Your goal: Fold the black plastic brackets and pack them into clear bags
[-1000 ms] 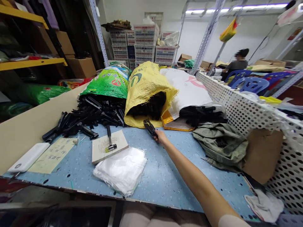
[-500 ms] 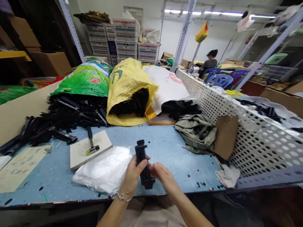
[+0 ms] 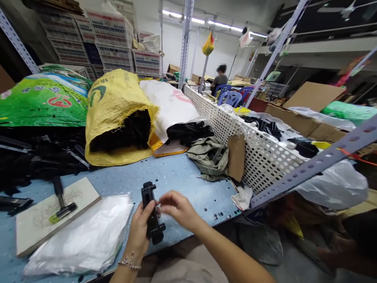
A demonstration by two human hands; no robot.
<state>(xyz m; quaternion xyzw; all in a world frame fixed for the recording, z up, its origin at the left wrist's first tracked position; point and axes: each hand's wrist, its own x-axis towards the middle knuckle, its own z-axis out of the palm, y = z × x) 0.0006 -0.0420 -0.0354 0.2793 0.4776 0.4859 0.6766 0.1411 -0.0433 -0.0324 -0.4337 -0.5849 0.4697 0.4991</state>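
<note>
My left hand (image 3: 138,232) is wrapped round a long black plastic clip part (image 3: 150,212), held upright over the near edge of the blue table (image 3: 176,177). A bead bracelet sits on that wrist. My right hand (image 3: 176,208) is at the part's upper half, with the fingers pinched against its side. A stack of clear plastic bags (image 3: 79,236) lies just left of my hands. Behind it a small hammer (image 3: 60,198) rests on a pale board (image 3: 38,220).
A yellow sack (image 3: 114,106), a green sack (image 3: 44,98) and a white sack (image 3: 171,106) lie open at the back, with black parts spilling out. A white perforated divider (image 3: 253,145), a green cloth (image 3: 209,157) and a cardboard piece stand to the right. A person sits far behind.
The view has swung right. One second ago my right hand picked the black part up by the yellow sack; now both hands hold it close to me, and my right hand has moved up the part.
</note>
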